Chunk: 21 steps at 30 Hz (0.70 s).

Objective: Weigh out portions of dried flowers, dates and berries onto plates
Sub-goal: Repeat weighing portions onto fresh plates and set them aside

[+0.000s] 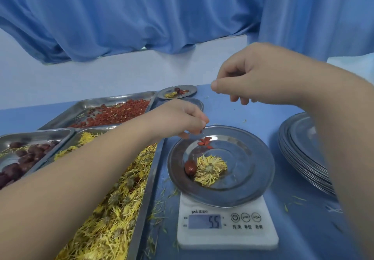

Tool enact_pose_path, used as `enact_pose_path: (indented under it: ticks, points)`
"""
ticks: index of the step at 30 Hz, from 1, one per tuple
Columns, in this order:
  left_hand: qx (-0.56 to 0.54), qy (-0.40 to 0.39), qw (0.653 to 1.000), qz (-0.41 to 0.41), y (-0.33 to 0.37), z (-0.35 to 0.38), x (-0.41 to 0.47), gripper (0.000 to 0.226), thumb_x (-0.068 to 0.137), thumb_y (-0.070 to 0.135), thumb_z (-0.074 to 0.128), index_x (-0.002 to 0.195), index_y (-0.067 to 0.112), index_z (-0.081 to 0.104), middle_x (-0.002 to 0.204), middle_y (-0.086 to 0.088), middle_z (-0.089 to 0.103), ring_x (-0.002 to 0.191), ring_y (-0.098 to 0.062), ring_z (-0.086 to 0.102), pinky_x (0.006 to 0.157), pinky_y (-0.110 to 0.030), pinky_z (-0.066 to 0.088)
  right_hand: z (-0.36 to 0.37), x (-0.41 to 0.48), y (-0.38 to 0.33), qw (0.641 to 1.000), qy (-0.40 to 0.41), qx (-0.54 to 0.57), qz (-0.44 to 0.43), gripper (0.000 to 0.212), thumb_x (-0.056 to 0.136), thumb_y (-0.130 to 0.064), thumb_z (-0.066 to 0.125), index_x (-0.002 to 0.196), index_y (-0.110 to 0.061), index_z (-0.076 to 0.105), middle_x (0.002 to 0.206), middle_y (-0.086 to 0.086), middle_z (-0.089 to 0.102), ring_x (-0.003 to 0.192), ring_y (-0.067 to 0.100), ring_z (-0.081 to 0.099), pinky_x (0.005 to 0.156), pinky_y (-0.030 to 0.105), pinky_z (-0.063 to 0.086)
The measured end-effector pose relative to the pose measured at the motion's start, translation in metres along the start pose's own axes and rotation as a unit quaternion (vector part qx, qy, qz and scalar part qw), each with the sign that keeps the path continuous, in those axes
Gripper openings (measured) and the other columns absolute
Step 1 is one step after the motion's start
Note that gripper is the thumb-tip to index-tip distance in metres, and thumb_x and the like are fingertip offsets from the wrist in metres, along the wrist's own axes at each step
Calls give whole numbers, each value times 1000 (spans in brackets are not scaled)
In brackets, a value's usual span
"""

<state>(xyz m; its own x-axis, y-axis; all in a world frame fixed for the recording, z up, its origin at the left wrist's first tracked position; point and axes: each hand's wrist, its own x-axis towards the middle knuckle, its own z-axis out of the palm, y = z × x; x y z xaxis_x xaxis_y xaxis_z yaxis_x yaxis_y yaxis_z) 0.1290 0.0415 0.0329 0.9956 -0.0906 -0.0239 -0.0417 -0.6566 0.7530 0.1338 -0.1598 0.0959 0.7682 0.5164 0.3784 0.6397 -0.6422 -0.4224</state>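
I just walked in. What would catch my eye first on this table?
Probably the steel plate on the white scale in the middle, holding a yellow flower, a date and a few red berries. The left hand pinches over its far rim while the right hand hovers above. Trays of yellow flowers and berries fill the left side.

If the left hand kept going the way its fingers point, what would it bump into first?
Probably the red berries on the plate that sits on the scale. The left hand pinches its fingertips down and to the right, just above the plate's far rim. Depth is hard to judge.
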Motion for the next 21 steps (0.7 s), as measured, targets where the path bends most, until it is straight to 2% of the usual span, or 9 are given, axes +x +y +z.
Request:
enact_pose_path:
  ticks: [5,7,11,12,14,17,21]
  points:
    - [-10,35,999,1,4,5,-11,11,90,14,63,97,16,72,97,-5,73,91,-15,71,78,-30,58,-22,-26,-7,999,6,36,6,24,79,-50,59,74,-29,70,67,-14,70,57,0,64,61,29,53]
    - [-32,50,998,0,4,6,-14,10,90,14,63,95,16,72,94,-2,73,85,-12,72,72,-25,59,-28,-39,-7,999,17,38,4,26,77,-53,57,77,-31,70,67,-14,70,58,1,64,60,30,54]
    - [-70,86,994,-1,4,11,-18,10,88,9,65,91,16,71,93,3,72,73,-10,71,63,-20,56,-25,-66,-2,1000,15,23,8,27,78,-49,59,73,-25,69,65,-12,67,57,4,61,48,18,46]
    - [-75,94,993,-2,5,13,-19,11,87,7,65,92,15,71,93,1,71,72,-11,70,61,-19,56,-21,-73,0,1000,13,14,8,26,80,-46,60,71,-23,69,63,-13,65,56,4,59,49,16,44]
    - [-76,101,992,-5,5,15,-20,14,86,5,66,96,14,70,91,-5,72,74,-14,68,62,-19,56,-12,-87,6,1000,5,8,14,25,82,-42,61,68,-23,68,58,-15,60,53,1,52,52,15,41]
    - [-54,92,994,-2,8,16,-21,22,84,2,67,98,19,69,93,0,70,80,-10,67,63,-18,56,4,-109,18,999,-12,27,26,25,84,-41,62,65,-24,65,56,-14,56,51,1,48,56,14,40]
    - [-27,76,997,1,10,18,-23,25,83,7,71,100,26,68,105,5,66,97,-8,64,78,-25,57,25,-134,36,995,-2,88,47,27,86,-35,63,64,-20,63,52,-11,50,48,2,43,50,11,37]
